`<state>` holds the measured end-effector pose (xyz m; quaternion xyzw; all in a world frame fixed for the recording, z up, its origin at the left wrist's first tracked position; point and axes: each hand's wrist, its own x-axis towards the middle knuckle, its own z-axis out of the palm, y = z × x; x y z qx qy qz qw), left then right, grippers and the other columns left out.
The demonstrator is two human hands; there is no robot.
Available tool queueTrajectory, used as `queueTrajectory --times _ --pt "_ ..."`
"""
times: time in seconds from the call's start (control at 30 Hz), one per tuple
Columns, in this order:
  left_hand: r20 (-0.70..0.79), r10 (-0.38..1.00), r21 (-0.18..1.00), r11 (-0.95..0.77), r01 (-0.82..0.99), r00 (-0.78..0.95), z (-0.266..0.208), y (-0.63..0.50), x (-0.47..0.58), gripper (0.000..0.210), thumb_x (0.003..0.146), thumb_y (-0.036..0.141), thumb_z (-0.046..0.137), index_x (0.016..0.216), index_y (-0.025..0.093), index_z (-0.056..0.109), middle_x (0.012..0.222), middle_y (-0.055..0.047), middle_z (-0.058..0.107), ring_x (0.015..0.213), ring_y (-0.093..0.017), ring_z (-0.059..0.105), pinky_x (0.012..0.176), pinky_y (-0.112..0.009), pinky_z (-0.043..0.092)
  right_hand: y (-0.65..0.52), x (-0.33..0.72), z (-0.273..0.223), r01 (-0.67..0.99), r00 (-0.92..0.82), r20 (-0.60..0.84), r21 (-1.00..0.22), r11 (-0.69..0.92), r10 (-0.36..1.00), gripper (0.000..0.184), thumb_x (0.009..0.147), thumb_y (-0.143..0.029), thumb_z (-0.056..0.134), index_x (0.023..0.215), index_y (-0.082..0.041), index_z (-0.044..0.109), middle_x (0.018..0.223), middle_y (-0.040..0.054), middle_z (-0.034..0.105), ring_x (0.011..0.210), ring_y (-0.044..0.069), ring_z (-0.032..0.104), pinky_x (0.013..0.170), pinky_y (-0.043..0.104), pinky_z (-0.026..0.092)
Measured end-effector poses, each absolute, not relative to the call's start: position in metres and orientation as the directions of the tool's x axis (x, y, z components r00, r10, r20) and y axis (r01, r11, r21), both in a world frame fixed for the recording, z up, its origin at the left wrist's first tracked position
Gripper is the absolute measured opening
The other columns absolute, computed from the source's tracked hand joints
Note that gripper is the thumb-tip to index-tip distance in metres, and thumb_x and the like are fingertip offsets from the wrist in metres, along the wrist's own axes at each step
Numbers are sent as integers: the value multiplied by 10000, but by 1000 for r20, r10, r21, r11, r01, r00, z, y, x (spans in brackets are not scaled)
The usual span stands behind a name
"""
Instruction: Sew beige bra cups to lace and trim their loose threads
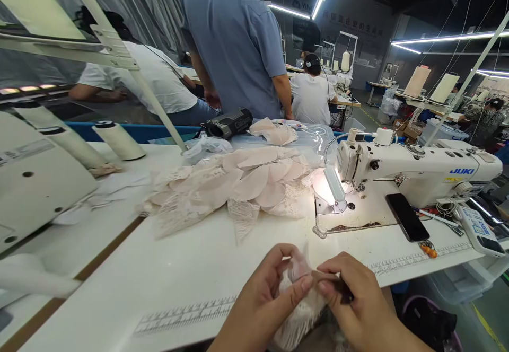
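My left hand is closed on a pale lace piece, pinching its sheer upper edge between thumb and fingers. The piece hangs at the front edge of the table, its fringed lower end partly out of frame. Close beside it, my right hand is wrapped round a small dark tool; its tip meets the fabric by my left thumb. Most of the tool is covered by my fingers, so its exact kind does not show. Farther back, a heap of cream lace and cup-shaped pieces lies on the white table.
A JUKI sewing machine stands at the right, its lamp lit over fabric. Near it lie a black phone and an orange item. Thread cones stand at the left. A person in a blue shirt stands behind the table.
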<state>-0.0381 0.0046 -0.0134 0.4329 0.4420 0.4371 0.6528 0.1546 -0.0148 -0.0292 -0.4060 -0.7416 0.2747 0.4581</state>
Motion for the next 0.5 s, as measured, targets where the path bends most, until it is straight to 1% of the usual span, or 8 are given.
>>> queueTrajectory --times 0.03,0.1,0.17,0.23,0.3,0.37,0.43,0.5 --pt "-189 972 967 209 -143 140 -11 2 -37 475 727 488 924 1028 295 611 785 60 702 713 -181 622 669 -249 507 -14 154 -26 339 -228 398 -823 456 889 105 1027 -203 587 1072 -237 675 915 10 696 807 166 643 746 258 507" --pt "-138 990 990 138 8 43 -10 -3 -36 564 649 414 933 1083 314 587 761 83 672 669 -175 579 631 -241 455 -12 153 -21 308 -195 280 -892 330 940 142 1045 -278 595 960 -222 694 847 -1 691 766 155 624 712 245 485" --pt "-85 995 982 75 173 47 -10 -5 -38 433 654 397 898 973 286 626 686 91 595 609 -160 492 590 -243 385 -12 153 -17 268 -182 226 -925 269 957 214 1057 -341 587 929 -214 701 816 -4 679 750 154 604 704 248 473" --pt "-68 995 964 46 264 76 -13 -3 -41 283 751 448 832 811 265 626 621 85 505 583 -160 430 564 -257 347 -13 152 -17 227 -178 215 -940 253 960 269 1066 -402 579 925 -209 704 813 1 670 750 159 589 709 259 467" --pt "-30 993 959 -5 284 118 -16 2 -45 293 840 479 775 730 258 617 641 61 516 608 -175 474 580 -263 387 -15 151 -22 175 -165 193 -959 221 967 327 1064 -479 589 916 -210 703 801 2 656 743 164 575 704 267 465" --pt "64 984 958 -106 266 165 -20 7 -48 278 871 449 768 719 253 643 824 0 655 785 -221 616 703 -270 489 -15 151 -29 108 -140 147 -981 163 979 372 1045 -552 613 915 -215 700 808 3 651 752 169 574 714 272 480" --pt "116 968 959 -168 229 223 -24 10 -49 241 900 429 751 758 252 670 1017 -44 728 968 -263 672 822 -286 532 -14 151 -37 67 -132 93 -992 103 987 408 1034 -598 616 907 -218 691 821 7 652 759 175 582 722 277 506" --pt "72 962 968 -131 213 263 -26 10 -49 258 937 470 709 797 256 674 915 -27 728 872 -244 671 749 -272 527 -14 155 -41 118 -129 90 -987 105 988 377 1057 -574 587 969 -224 697 874 20 676 796 189 617 746 292 540"
